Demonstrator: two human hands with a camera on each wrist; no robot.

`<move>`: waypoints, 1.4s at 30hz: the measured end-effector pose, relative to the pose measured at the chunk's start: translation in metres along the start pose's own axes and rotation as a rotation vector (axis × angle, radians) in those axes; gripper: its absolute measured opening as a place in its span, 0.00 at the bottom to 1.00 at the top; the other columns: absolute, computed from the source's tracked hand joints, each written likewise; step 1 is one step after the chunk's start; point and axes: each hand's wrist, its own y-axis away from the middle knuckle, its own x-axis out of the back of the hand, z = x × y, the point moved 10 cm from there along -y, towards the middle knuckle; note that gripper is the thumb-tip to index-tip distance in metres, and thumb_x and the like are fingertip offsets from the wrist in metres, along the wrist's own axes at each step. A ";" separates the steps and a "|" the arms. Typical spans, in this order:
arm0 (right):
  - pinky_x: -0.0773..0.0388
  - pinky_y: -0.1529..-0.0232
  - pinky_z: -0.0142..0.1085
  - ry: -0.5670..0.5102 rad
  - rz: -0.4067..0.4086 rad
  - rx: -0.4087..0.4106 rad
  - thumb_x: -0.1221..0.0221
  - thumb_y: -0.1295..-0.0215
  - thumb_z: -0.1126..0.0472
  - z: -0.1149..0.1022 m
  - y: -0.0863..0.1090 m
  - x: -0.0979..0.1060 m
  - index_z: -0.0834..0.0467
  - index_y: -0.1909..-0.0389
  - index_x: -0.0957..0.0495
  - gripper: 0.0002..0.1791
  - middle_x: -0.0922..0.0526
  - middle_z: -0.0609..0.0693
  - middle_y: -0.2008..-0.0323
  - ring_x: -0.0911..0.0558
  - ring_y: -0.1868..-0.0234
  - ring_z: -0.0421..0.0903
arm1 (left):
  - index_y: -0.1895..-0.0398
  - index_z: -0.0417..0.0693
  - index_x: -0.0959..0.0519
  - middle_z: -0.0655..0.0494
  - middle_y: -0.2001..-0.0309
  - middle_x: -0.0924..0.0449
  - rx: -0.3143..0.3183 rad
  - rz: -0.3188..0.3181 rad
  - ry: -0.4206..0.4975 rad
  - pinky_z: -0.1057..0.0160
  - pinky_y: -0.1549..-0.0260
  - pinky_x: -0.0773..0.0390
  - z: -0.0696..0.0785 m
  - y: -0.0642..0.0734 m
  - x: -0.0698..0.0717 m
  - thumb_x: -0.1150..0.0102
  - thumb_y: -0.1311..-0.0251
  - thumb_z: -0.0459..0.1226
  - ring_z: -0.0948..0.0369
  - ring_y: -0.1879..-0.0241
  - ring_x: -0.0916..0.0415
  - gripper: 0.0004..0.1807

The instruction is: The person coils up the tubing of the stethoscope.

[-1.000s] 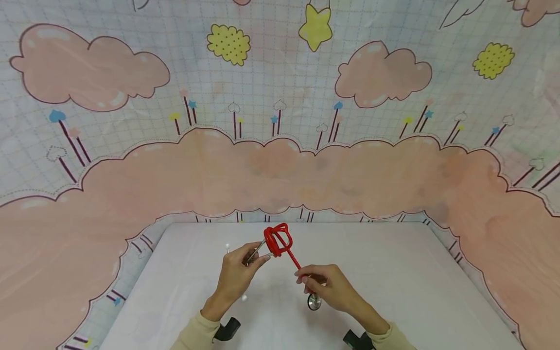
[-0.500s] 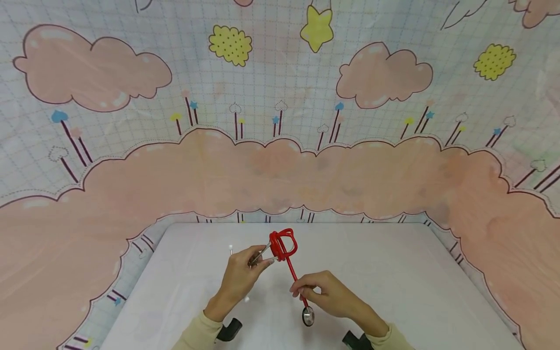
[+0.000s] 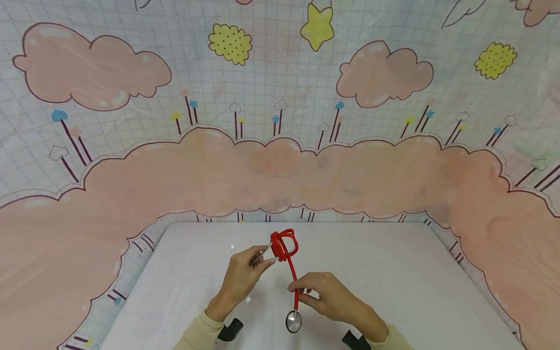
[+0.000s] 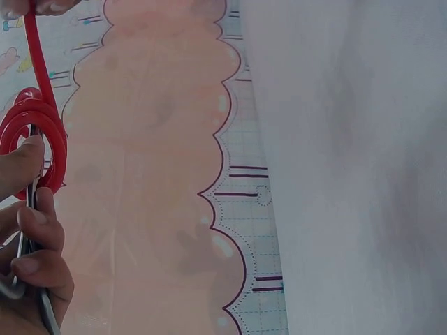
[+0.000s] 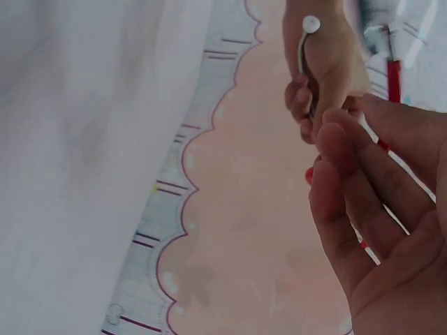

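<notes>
A stethoscope with red tubing is held up over the table, its tube wound into a coil. My left hand grips its metal ear tubes just below the coil, the thumb lying across them in the left wrist view. A white ear tip pokes out past that hand in the right wrist view. Between the thumb and index finger of my right hand runs the free length of red tube. Below those fingers hangs the round silver chest piece.
A white tabletop spreads beneath both hands. Behind it rises a cloth backdrop printed with clouds and stars. Black wrist-worn pieces show by both sleeves.
The chest piece has swung left and lower, now hanging below the right fingers. The right hand has shifted slightly left and down. The left hand and coil have moved a little right.
</notes>
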 end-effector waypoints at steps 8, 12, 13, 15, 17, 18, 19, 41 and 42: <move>0.26 0.66 0.16 0.306 0.179 0.159 0.28 0.48 0.62 -0.028 0.001 0.015 0.48 0.56 0.13 0.16 0.16 0.41 0.67 0.20 0.69 0.33 | 0.57 0.42 0.16 0.65 0.77 0.26 0.018 -0.011 0.001 0.73 0.80 0.28 0.000 0.001 -0.001 0.26 0.51 0.36 0.72 0.78 0.34 0.17; 0.19 0.56 0.26 0.401 0.241 0.222 0.26 0.50 0.59 -0.036 0.001 0.020 0.46 0.59 0.12 0.15 0.16 0.44 0.57 0.16 0.56 0.40 | 0.57 0.42 0.16 0.66 0.77 0.26 0.016 -0.019 -0.002 0.73 0.80 0.28 0.001 0.002 -0.002 0.26 0.50 0.36 0.72 0.78 0.34 0.16; 0.18 0.54 0.29 0.406 0.244 0.234 0.26 0.50 0.59 -0.037 0.001 0.021 0.47 0.59 0.12 0.15 0.15 0.44 0.55 0.16 0.53 0.41 | 0.57 0.42 0.16 0.66 0.77 0.26 0.019 -0.019 -0.003 0.73 0.80 0.27 0.001 0.002 -0.002 0.26 0.50 0.36 0.72 0.78 0.34 0.17; 0.18 0.52 0.34 0.411 0.242 0.253 0.26 0.50 0.60 -0.039 0.000 0.020 0.49 0.58 0.12 0.15 0.14 0.45 0.53 0.15 0.50 0.43 | 0.56 0.42 0.17 0.66 0.77 0.26 0.025 -0.022 -0.006 0.74 0.79 0.27 0.000 0.003 -0.004 0.26 0.51 0.36 0.72 0.78 0.34 0.17; 0.18 0.53 0.33 0.397 0.246 0.266 0.26 0.50 0.61 -0.040 0.000 0.021 0.50 0.58 0.12 0.16 0.12 0.46 0.55 0.14 0.52 0.43 | 0.56 0.42 0.17 0.66 0.77 0.26 0.033 -0.025 -0.007 0.74 0.79 0.26 -0.001 0.005 -0.006 0.26 0.51 0.36 0.72 0.77 0.33 0.18; 0.18 0.53 0.33 0.386 0.254 0.274 0.26 0.51 0.61 -0.040 0.000 0.021 0.51 0.58 0.12 0.16 0.12 0.46 0.56 0.13 0.53 0.43 | 0.56 0.42 0.17 0.66 0.77 0.26 0.036 -0.027 -0.008 0.74 0.78 0.26 -0.001 0.005 -0.007 0.26 0.51 0.36 0.72 0.77 0.33 0.18; 0.18 0.53 0.33 0.375 0.259 0.278 0.26 0.51 0.62 -0.040 0.000 0.021 0.51 0.58 0.12 0.16 0.12 0.47 0.57 0.13 0.54 0.43 | 0.56 0.43 0.17 0.66 0.77 0.26 0.035 -0.027 -0.008 0.74 0.78 0.26 -0.002 0.006 -0.007 0.26 0.52 0.36 0.72 0.77 0.33 0.18; 0.28 0.75 0.27 -0.114 0.467 -0.034 0.27 0.52 0.65 0.013 0.003 0.025 0.52 0.73 0.15 0.08 0.20 0.45 0.79 0.27 0.75 0.44 | 0.57 0.43 0.17 0.66 0.77 0.26 0.005 -0.015 0.003 0.74 0.79 0.28 0.005 0.006 -0.014 0.25 0.52 0.36 0.73 0.77 0.34 0.18; 0.29 0.76 0.28 -0.119 0.473 -0.051 0.28 0.51 0.66 0.015 0.003 0.025 0.52 0.74 0.17 0.08 0.22 0.46 0.79 0.28 0.77 0.44 | 0.57 0.43 0.17 0.66 0.77 0.26 0.004 -0.009 0.005 0.74 0.79 0.28 0.005 0.006 -0.014 0.25 0.52 0.36 0.73 0.77 0.34 0.18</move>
